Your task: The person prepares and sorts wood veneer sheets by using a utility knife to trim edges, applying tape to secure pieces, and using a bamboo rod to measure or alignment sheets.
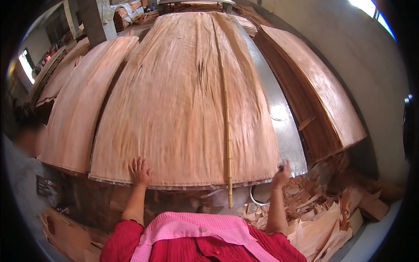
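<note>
A large sheet of pale reddish wood veneer (174, 109) lies on a metal-topped surface (286, 126), with splits near its upper middle. My left hand (140, 172) rests spread on the sheet’s near left edge. At its near right corner, my right hand (281, 174) grips a small dark tool (281, 167), too blurred to name exactly. A long bamboo pole (228, 148) lies lengthwise on the veneer, its near end sticking out past the front edge.
Veneer stacks flank the sheet at left (76, 109) and right (329, 96). A person (26, 170) is at the far left. Torn veneer scraps (323, 218) pile at lower right. A concrete pillar (94, 24) rises at back left; a wall (371, 65) runs along the right.
</note>
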Motion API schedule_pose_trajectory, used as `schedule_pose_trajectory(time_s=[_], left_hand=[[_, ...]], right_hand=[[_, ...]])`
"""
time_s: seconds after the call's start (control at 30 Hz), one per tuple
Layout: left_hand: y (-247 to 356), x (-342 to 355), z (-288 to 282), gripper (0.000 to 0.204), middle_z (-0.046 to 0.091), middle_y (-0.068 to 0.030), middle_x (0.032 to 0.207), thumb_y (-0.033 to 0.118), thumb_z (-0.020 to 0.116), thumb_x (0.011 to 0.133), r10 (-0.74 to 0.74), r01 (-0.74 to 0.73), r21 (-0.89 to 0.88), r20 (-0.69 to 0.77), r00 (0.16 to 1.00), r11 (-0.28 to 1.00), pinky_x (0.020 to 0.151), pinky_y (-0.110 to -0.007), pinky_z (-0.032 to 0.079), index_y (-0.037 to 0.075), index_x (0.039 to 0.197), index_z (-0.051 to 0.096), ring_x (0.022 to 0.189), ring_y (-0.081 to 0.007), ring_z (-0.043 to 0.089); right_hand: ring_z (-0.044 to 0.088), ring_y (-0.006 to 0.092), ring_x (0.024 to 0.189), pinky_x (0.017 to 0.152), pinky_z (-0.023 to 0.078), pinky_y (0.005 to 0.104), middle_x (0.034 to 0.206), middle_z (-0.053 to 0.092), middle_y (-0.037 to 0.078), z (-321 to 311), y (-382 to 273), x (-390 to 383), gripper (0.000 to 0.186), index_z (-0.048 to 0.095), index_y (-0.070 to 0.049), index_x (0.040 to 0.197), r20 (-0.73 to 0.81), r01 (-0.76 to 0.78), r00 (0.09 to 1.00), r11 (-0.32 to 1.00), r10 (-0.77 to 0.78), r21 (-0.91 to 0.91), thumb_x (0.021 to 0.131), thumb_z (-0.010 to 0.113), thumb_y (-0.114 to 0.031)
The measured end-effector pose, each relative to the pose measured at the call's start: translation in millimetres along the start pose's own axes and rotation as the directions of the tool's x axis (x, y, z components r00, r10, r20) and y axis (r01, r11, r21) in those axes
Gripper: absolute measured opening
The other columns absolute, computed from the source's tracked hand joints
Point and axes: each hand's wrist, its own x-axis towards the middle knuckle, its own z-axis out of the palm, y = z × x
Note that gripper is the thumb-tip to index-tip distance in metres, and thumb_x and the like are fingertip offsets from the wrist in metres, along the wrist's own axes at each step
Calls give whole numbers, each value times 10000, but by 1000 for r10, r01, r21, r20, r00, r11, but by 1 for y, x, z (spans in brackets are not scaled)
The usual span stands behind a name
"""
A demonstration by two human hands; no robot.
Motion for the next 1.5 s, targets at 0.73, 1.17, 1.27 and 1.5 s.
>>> schedule_pose_trajectory(time_s=[0.73, 1.17, 1.27, 1.5], left_hand=[[-31, -122, -23, 495, 344, -63, 1341, 252, 618, 749, 247, -299, -598, -169, 954, 744, 1023, -517, 169, 131, 1204, 466, 1274, -242, 259], [-173, -211, -275, 465, 397, -147, 1278, 157, 560, 823, -21, -403, -630, -524, 852, -664, 987, -395, 287, 48, 1249, 410, 1236, -284, 311], [-179, -183, -308, 498, 445, -136, 1222, 254, 618, 782, -135, -400, -226, -703, 698, -889, 963, -377, 310, 19, 1184, 441, 1195, -248, 354], [-266, -156, -263, 306, 549, -87, 1066, 236, 641, 768, 259, -199, -550, -642, 722, -811, 904, -328, 368, 23, 973, 561, 1114, -214, 449]], right_hand=[[588, 208, 713, 613, 475, 321, 887, 600, 187, 11, -94, -61, 593, 409, 31, 1233, 855, -366, 517, 891, -46, 270, 757, 650, -226], [530, 315, 970, 844, 404, 394, 1024, 579, 169, 58, -321, -41, 335, 528, -56, 1146, 567, 721, 528, 687, -632, 94, 822, 493, -132], [498, 316, 1035, 904, 381, 373, 1119, 534, 190, 101, -449, -86, 329, 495, 24, 1155, 593, 670, 367, 646, -717, 366, 855, 468, -108], [436, 246, 1129, 924, 381, 349, 1213, 484, 88, 121, -716, -255, 371, 521, -121, 1151, 338, 470, 84, 337, -937, 816, 806, 488, 11]])
